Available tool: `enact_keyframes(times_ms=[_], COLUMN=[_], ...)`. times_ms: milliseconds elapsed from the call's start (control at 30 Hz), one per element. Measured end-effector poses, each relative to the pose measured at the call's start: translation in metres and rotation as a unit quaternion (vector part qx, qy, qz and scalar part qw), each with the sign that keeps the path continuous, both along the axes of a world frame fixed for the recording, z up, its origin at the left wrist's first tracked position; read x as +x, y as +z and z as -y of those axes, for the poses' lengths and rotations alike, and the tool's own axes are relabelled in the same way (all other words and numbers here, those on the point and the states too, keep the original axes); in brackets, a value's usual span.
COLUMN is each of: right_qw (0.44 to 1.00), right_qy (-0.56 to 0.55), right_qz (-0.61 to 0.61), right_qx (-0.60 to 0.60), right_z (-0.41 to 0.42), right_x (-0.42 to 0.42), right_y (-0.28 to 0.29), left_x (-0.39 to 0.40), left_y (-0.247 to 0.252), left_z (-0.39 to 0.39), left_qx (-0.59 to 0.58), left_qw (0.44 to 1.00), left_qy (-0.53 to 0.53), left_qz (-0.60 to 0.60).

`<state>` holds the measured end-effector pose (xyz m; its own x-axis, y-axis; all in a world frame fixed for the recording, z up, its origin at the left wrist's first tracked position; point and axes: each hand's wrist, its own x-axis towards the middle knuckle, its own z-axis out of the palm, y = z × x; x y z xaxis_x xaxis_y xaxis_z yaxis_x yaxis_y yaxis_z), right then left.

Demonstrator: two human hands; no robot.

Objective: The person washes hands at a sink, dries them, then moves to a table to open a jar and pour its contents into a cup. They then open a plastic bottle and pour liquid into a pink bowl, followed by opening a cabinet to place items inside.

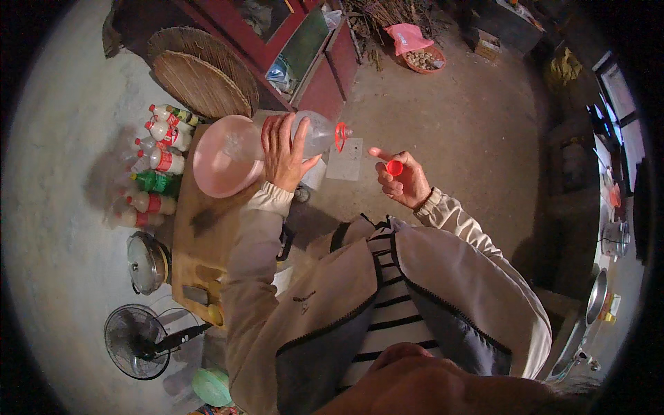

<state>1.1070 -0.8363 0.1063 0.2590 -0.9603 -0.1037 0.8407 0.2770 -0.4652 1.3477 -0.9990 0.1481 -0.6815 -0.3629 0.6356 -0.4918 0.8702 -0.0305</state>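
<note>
A large clear plastic bottle (317,136) is gripped around its middle by my left hand (285,153). Its uncapped neck points to the right of the picture and carries a red plastic handle ring (340,137). The bottle's base end overlaps a pink plastic basin (223,174) on the wooden table (228,207). Across from the neck, my right hand (407,181) holds a red screw cap (394,167) in curled fingers, with the index finger stretched toward the bottle. Cap and neck are apart.
Several filled plastic bottles (168,161) line the wall behind the table, near a lidded metal pot (145,264). A cleaver-like blade (195,294) lies on the table's near end. A fan (137,342), woven trays (199,83) and a red cabinet (311,78) stand around.
</note>
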Motion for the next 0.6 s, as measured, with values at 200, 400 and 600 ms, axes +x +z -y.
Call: enact_keyframes(times_ms=[200, 400, 600], right_qw=[0.992, 0.991, 0.987], right_qy=[-0.021, -0.042, -0.033], right_qz=[-0.109, -0.119, -0.16], right_qx=[0.053, 0.033, 0.007], right_z=[0.001, 0.002, 0.005], right_x=[-0.002, -0.002, -0.006], right_y=[-0.013, -0.014, -0.011], left_x=[0.001, -0.001, -0.004], left_y=[0.001, -0.005, -0.005], left_z=[-0.001, -0.006, -0.012], left_qx=[0.023, 0.053, 0.061], left_qw=[0.999, 0.997, 0.996], left_qy=[-0.002, -0.014, -0.014], left_qz=[-0.031, -0.049, -0.056])
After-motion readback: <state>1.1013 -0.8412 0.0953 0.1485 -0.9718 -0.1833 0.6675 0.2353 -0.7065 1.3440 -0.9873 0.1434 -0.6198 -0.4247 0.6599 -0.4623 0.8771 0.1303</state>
